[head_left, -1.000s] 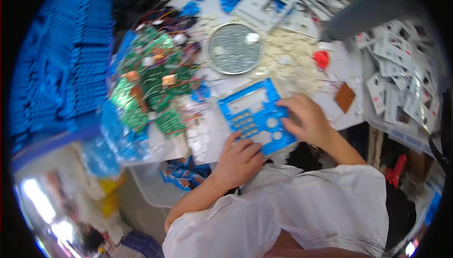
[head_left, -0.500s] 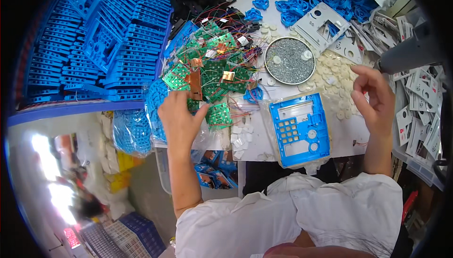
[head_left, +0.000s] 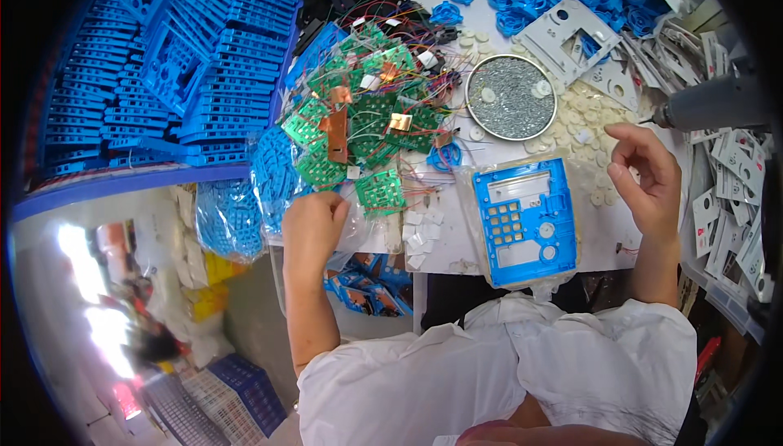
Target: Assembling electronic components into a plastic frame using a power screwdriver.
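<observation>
A blue plastic housing [head_left: 559, 244] with small square key openings lies on a clear-wrapped pad [head_left: 471, 216] before me, and neither hand touches it. My left hand [head_left: 313, 222] is closed at the front edge of the table, beside a clear bag of blue rubbery parts [head_left: 276, 170] and near a loose green circuit board [head_left: 380, 193]. Whatever its fingers may pinch is hidden from view. To the right of the housing, my right hand [head_left: 648, 173] hovers with loosely bent fingers, thumb and forefinger apart, holding nothing.
Green circuit boards with wires [head_left: 371, 124] are heaped beyond my left hand. A round dish of small screws [head_left: 512, 99] stands among pale discs [head_left: 571, 124]. Stacked blue housings [head_left: 232, 79] fill the left; a grey power screwdriver [head_left: 710, 103] and white panels [head_left: 730, 209] are at right.
My left hand has drawn back from the circuit board heap toward the table's front edge, and its fingers have closed. My right hand has barely moved. The whole view has shifted slightly.
</observation>
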`<state>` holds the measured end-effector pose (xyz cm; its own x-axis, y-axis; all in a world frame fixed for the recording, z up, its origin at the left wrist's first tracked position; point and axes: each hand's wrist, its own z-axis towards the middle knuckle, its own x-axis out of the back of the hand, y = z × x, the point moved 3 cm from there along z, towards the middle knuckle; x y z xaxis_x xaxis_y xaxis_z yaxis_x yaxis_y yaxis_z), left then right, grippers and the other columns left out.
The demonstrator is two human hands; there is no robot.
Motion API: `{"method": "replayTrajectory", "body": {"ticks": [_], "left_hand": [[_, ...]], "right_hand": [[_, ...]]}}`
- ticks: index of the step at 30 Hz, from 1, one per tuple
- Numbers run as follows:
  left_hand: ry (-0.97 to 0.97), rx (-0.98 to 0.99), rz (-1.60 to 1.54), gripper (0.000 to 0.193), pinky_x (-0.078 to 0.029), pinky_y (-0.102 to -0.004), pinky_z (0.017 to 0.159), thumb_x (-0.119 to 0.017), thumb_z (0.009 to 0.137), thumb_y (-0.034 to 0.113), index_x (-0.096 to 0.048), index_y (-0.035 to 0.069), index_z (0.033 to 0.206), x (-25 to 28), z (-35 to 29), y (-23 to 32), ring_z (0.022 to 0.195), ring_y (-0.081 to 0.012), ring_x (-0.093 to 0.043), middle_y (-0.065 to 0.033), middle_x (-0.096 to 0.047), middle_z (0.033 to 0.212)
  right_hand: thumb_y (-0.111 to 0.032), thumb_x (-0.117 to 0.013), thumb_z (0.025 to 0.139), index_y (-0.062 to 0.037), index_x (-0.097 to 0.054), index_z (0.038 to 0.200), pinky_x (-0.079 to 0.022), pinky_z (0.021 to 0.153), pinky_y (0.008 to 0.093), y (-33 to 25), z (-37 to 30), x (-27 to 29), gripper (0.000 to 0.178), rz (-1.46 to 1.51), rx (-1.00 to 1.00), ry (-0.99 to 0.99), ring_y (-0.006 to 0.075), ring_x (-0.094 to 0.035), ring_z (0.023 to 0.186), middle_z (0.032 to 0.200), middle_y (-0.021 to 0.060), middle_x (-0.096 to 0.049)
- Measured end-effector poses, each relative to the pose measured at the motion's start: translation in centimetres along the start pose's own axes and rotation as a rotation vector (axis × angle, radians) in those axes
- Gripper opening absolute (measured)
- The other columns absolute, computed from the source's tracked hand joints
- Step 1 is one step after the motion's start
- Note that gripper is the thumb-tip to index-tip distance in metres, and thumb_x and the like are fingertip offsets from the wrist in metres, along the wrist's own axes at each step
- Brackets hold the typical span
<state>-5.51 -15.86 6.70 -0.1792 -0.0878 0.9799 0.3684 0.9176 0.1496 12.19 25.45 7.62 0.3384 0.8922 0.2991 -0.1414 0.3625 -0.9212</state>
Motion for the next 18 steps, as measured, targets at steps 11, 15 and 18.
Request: {"method": "replayTrajectory", "body": {"ticks": [11,15,18], "left_hand": [[0.253,0.120,0.316,0.026,-0.048,-0.0497,0.075,-0.074,0.082,0.024,-0.072,0.004,0.099,-6.4,-1.5,-5.8,0.082,-0.0354,-0.068,-0.0160,-0.069,0.096],[0.258,0.049,0.340,0.020,-0.048,-0.0485,0.072,-0.073,0.081,0.020,-0.069,0.004,0.092,-5.6,-1.1,-7.0,0.077,-0.0357,-0.066,-0.0158,-0.068,0.094],[0.434,-0.035,-0.027,0.012,-0.049,-0.0422,0.068,-0.067,0.088,0.015,-0.067,0.003,0.091,-3.1,-2.6,-4.6,0.073,-0.0289,-0.065,-0.0099,-0.066,0.086]], "right_hand": [[-0.001,-0.070,0.084,0.0003,-0.072,0.114,-0.041,0.063,0.0233,-0.5,-0.4,-2.0,0.030,-0.031,0.030,-0.156,0.0077,-0.053,0.070,0.079,0.0007,-0.059],[-0.001,-0.071,0.084,0.0007,-0.072,0.111,-0.041,0.062,0.0238,-1.1,-0.8,-2.5,0.028,-0.019,0.071,-0.178,0.0086,-0.054,0.068,0.080,0.0021,-0.062],[-0.001,-0.071,0.084,0.0004,-0.073,0.111,-0.043,0.062,0.0248,-0.7,-1.5,-2.9,0.027,-0.009,0.072,-0.191,0.0097,-0.055,0.067,0.081,0.0035,-0.064]]}}
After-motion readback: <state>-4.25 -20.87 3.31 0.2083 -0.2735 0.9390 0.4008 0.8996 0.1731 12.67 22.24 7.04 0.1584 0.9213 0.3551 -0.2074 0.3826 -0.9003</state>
